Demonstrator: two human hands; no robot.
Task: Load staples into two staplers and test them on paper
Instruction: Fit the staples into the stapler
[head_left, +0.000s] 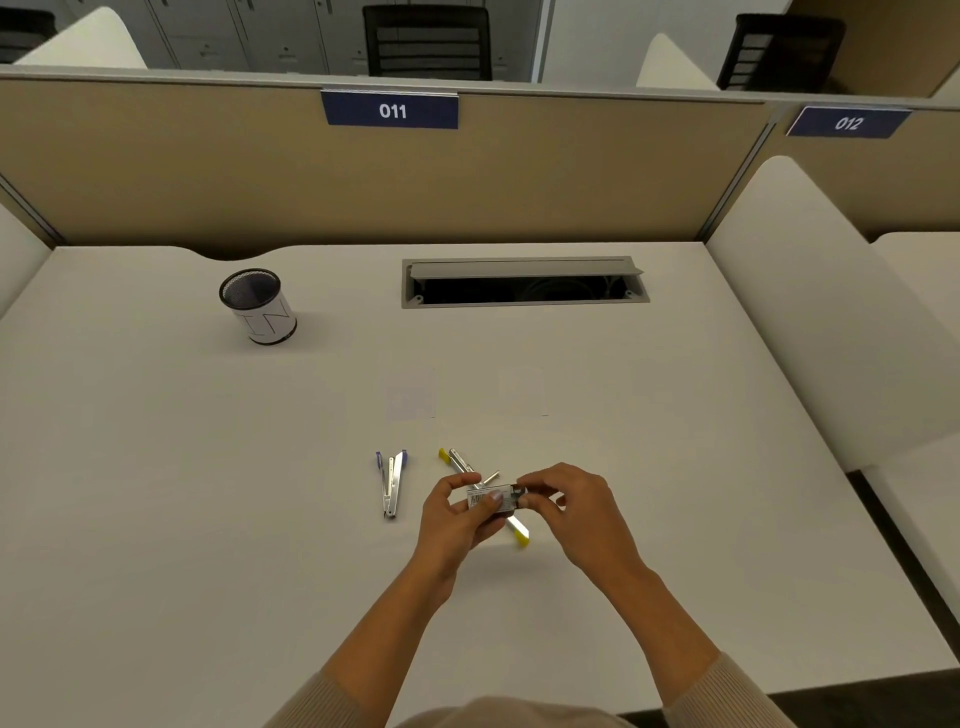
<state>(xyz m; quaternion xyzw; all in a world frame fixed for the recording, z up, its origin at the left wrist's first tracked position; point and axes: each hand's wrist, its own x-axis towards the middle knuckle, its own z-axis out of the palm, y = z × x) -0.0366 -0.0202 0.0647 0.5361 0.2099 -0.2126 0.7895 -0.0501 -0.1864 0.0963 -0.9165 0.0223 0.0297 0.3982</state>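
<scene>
Left hand (452, 514) grips the staple box (491, 496) over the open yellow stapler (519, 534) (purple stapler (392, 483) lies open at nine o'clock); right hand (571, 506) pinches the box's three-o'clock end. Advisable: draw the tray out level, lest strips spill.

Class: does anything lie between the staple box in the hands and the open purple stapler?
Nothing visible does. The left hand and right hand hold the staple box over the yellow stapler. Only bare desk separates it from the purple stapler, which lies open to the left.
</scene>
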